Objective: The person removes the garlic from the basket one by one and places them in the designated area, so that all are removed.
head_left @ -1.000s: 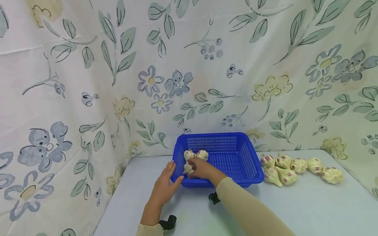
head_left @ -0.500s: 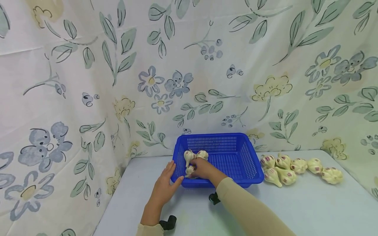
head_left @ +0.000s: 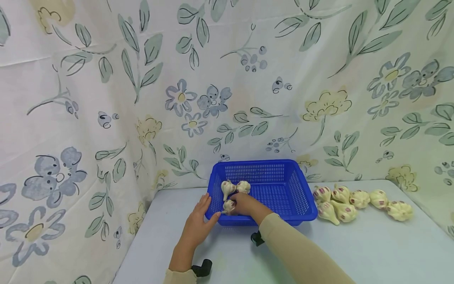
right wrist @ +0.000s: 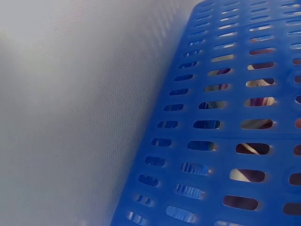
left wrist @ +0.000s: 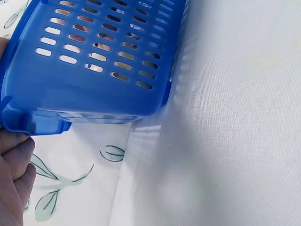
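Observation:
In the head view a blue plastic basket (head_left: 260, 217) stands on the white table. My right hand (head_left: 247, 204) reaches down inside it, fingers on a garlic bulb (head_left: 229, 206) at the near left corner; the fingertips are partly hidden. Two more bulbs lie behind: one garlic bulb (head_left: 227, 188) with its stem toward me, and another garlic bulb (head_left: 243, 186) beside it. My left hand (head_left: 199, 217) rests on the basket's left corner, fingers extended along the rim and thumb at the front. In the left wrist view, its fingers (left wrist: 16, 153) touch the rim's underside.
Several garlic bulbs (head_left: 359, 199) lie in a group on the table (head_left: 365, 252) right of the basket. A floral cloth (head_left: 248, 130) hangs behind and along the left side. Through the slots of the basket wall (right wrist: 225, 136), bits of garlic show in the right wrist view.
My right hand has lowered the bulb slightly and shifted it a little right and nearer the front wall. The stem of the bulb behind has come into sight. My left hand stays put.

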Motion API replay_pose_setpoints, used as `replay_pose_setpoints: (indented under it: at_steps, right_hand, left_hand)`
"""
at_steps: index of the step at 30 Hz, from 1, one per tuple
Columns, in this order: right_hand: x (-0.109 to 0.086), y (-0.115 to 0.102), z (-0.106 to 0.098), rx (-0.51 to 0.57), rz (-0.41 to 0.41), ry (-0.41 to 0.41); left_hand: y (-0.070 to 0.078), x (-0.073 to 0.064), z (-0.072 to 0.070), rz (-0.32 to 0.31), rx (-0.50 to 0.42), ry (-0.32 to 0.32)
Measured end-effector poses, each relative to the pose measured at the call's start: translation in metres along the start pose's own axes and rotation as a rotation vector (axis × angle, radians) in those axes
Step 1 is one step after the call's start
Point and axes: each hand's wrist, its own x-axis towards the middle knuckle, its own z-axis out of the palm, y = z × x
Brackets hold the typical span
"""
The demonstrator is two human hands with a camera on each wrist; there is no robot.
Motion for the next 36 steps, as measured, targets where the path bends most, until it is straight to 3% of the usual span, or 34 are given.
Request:
replay_pose_setpoints:
  at_steps: [24,36]
  right_hand:
    - [-0.0003,0.0014,0.0013,-0.029,0.023,0.008]
    - [0.0041,0.0062,0.0017,-0.003,-0.034,0.042]
  left_hand:
    - [0.0017,-0.0004,-0.0007,-0.015,0.001,-0.006]
    - [0.0007,-0.0001,-0.0007,0.004,-0.006,-0.002]
